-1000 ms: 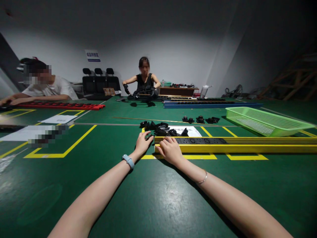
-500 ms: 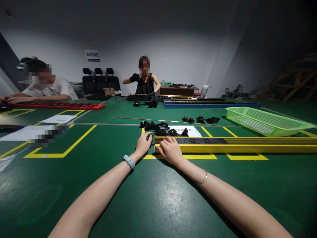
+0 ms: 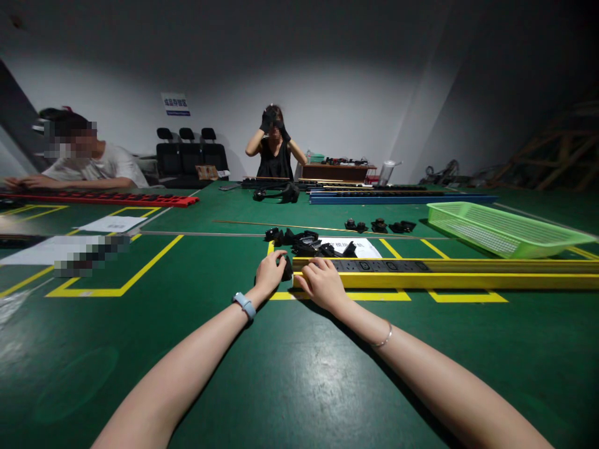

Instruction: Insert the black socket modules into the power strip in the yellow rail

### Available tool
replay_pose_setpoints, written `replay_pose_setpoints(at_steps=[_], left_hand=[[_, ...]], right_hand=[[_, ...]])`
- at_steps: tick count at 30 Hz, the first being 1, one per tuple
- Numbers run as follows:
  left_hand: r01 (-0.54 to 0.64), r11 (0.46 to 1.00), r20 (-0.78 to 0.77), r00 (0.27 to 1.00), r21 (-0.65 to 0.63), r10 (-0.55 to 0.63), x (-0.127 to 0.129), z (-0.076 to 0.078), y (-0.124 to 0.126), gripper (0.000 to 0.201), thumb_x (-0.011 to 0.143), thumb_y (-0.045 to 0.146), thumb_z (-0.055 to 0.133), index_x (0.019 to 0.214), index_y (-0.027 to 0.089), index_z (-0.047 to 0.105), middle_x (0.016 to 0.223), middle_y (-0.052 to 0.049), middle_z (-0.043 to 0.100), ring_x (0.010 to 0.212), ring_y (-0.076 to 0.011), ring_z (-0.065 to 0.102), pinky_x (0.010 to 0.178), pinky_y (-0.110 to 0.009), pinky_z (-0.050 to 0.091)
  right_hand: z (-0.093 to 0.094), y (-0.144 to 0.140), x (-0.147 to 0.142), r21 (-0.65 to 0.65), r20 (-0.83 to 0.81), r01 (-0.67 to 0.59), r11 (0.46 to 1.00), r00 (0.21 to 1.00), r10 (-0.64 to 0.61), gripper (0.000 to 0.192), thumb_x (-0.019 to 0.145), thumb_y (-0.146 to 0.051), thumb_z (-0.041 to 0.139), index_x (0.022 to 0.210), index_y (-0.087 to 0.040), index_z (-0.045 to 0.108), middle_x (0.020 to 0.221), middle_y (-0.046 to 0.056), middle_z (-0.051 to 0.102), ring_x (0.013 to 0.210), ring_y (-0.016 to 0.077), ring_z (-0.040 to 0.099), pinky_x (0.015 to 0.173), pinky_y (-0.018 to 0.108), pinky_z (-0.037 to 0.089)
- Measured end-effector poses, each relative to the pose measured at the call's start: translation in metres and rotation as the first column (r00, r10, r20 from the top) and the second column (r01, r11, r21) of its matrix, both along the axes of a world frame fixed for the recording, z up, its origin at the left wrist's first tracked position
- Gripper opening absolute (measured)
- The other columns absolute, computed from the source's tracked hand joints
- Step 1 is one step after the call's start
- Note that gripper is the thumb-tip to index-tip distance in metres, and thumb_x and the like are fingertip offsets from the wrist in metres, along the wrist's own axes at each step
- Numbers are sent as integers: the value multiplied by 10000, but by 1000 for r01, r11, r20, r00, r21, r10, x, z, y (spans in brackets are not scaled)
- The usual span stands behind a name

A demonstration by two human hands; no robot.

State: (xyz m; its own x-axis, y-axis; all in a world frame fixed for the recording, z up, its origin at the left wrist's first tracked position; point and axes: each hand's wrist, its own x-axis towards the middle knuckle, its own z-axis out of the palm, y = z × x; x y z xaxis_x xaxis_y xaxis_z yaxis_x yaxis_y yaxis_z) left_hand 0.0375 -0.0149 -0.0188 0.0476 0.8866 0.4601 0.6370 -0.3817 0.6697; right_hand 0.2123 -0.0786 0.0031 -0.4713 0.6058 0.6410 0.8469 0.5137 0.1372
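A long yellow channel (image 3: 468,282) lies across the table, with a row of black socket modules (image 3: 374,266) set in its left part. My right hand (image 3: 322,285) is closed over the channel near its left end, fingers on the far side and thumb at the near wall. Just off that end, my left hand (image 3: 270,274) is closed around a small black plastic piece (image 3: 287,270), which is partly hidden by the fingers. Several loose black plastic parts (image 3: 306,242) are heaped behind both hands, beside a printed sheet (image 3: 367,247).
At the right stands a light green basket (image 3: 510,232). Black parts (image 3: 379,225) and a thin brass-coloured strip (image 3: 262,224) lie farther back. Blue channels (image 3: 402,197) and a red channel (image 3: 154,199) are beyond. Two people (image 3: 275,153) sit across the table.
The black piece in my left hand now shows against the channel's end. My hands have barely moved. The co-worker opposite has raised both gloved hands to the head.
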Motion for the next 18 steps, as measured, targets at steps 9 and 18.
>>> replay_pose_setpoints(at_steps=[9, 18], left_hand=[[94, 994, 56, 994, 62, -97, 2, 1, 0, 255, 863, 350, 541, 1039, 234, 687, 1022, -62, 625, 901, -174, 611, 803, -285, 486], [21, 999, 96, 995, 32, -24, 0, 4, 0, 213, 825, 232, 543, 957, 199, 708, 972, -66, 660, 800, -170, 612, 782, -292, 475]], right_hand=[[0, 0, 0, 9, -9, -10, 1000, 1000, 10, 294, 947, -383, 462, 779, -178, 589, 810, 84, 648, 935, 231, 506, 834, 362, 330], [1, -1, 0, -4, -15, -15, 1000, 1000, 15, 282, 947, -375, 464, 782, -180, 584, 803, 81, 644, 950, 237, 506, 835, 366, 333]])
